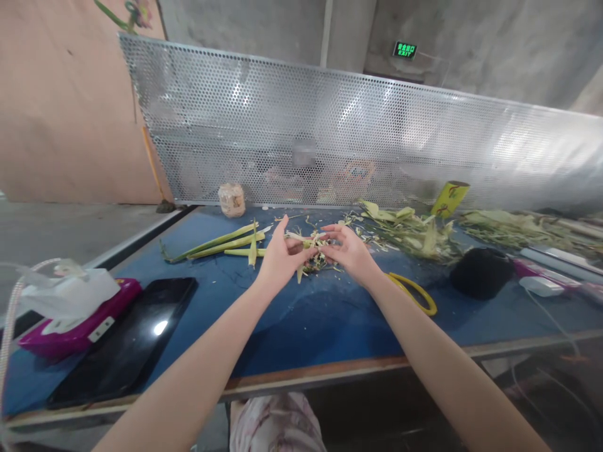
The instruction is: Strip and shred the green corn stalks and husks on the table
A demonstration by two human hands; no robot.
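My left hand (281, 254) and my right hand (347, 249) meet above the middle of the blue table (306, 320). Both pinch a small pale-green strip of leaf (308, 242) between their fingertips. Under the hands lies a little heap of leaf scraps (315, 263). Just left of my left hand lie three long green leaf strips (221, 245). Yellow-handled scissors (414, 292) rest right of my right wrist.
A pile of green leaves (409, 229) lies at the back right, beside a yellow cup (450, 198). A black round object (480, 272) sits at the right. A black tablet (127, 339) and a magenta box with tissue (70, 314) lie at the left. A perforated metal screen (330, 132) stands behind.
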